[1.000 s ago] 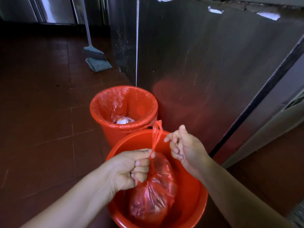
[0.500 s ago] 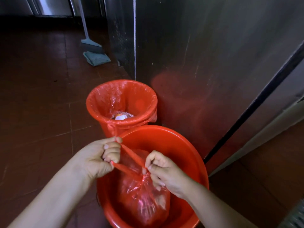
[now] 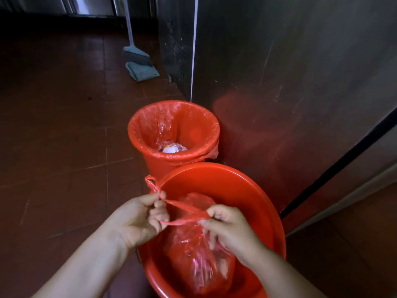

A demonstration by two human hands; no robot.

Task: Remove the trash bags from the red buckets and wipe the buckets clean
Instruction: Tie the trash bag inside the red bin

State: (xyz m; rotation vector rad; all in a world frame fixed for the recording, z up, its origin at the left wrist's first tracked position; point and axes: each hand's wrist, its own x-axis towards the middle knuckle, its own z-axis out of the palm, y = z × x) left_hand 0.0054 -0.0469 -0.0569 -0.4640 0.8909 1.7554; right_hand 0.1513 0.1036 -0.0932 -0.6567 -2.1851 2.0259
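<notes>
Both hands have drawn the trash bag handles apart sideways

left: bare brown tiled floor, open | right: tall steel cabinet wall just beside both buckets, blocks | ahead: lined red plastic bucket touching wide red plastic basin | far: grey mop head against cabinet | basin mouth: tied red plastic bag fills middle

Dark reddish-brown tiled floor with pale grout lines. Tall brushed stainless-steel cabinet panel on the right, bright vertical corner edge. Pale teal dustpan with long light handle leans by the cabinet's far side, teal cloth under it.
</notes>
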